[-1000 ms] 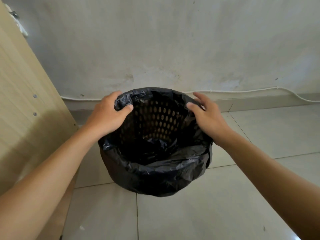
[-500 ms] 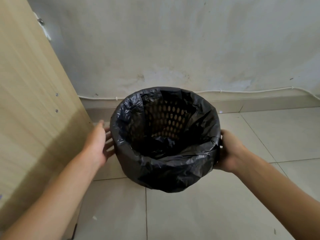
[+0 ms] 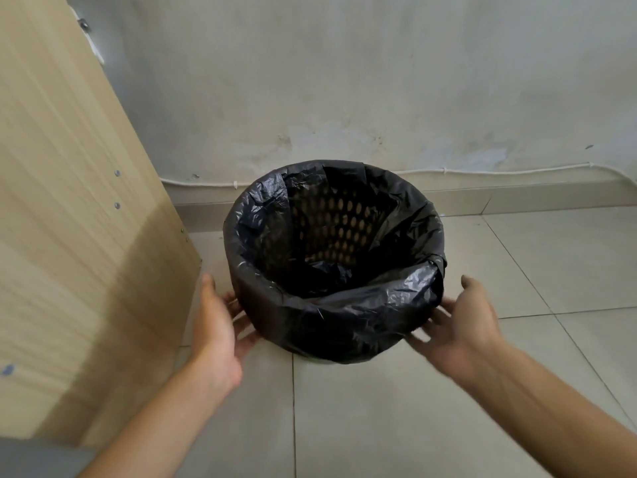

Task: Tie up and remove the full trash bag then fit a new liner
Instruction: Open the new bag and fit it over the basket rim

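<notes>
Room to move: the bin [image 3: 344,343] is standing on the tiled floor [image 3: 396,408], near the wall [image 3: 344,81] and its skirting. The wooden cabinet side [image 3: 69,219] is closing off the left, with only a narrow strip of floor lying between it and the bin. Open tiles are stretching away to the right and toward the viewer.

Edges: a white cable [image 3: 499,171] is running along the foot of the wall, passing behind the bin's far rim. A tile joint is running from under the bin toward the viewer.

Left hand [image 3: 215,334]: it is sitting low at the bin's left flank, fingers straight and spread, released and gripping nothing; the fingertips are lying just beside or against the bin, and I cannot tell which.

Right hand [image 3: 463,320]: it is hovering open at the lower right flank, fingers loosely extended and motion-blurred, grasping nothing.

Changes: half a second ago both hands were sitting higher against the bin's sides; a second ago they were working the liner over the far rim. Now they are lying lower and looser, and the bin is appearing farther right of the cabinet.

Liner [image 3: 362,305]: black, glossy and crinkled, it is folding over the rim all round and hanging down the outside in front. Inside, it is sagging loosely, leaving the perforated far wall [image 3: 337,229] of the bin showing bare.
</notes>
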